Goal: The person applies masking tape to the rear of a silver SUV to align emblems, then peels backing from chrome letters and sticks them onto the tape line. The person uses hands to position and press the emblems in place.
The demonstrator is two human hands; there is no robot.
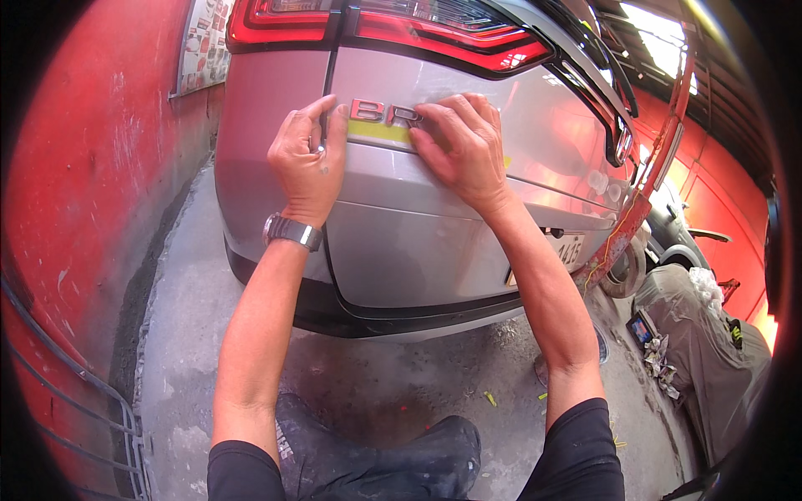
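Chrome letters of a car emblem [368, 111] sit on the silver tailgate [401, 242], just below the tail light. A strip of yellow-green masking tape [380, 131] runs under them. My left hand [307, 154], with a watch on its wrist, is at the emblem's left end, thumb and forefinger raised apart and the other fingers bent. On the emblem's right end my right hand [464, 142] presses its thumb and forefinger around the last visible letter. That hand hides whatever lies behind it on the panel.
A red wall [100, 167] and metal bars [75, 392] stand to the left. Scraps of yellow tape [490, 399] lie on the concrete floor [188, 334]. A licence plate [568, 249] is right of my right forearm. Farther right, a grey cover [706, 359] drapes over something bulky.
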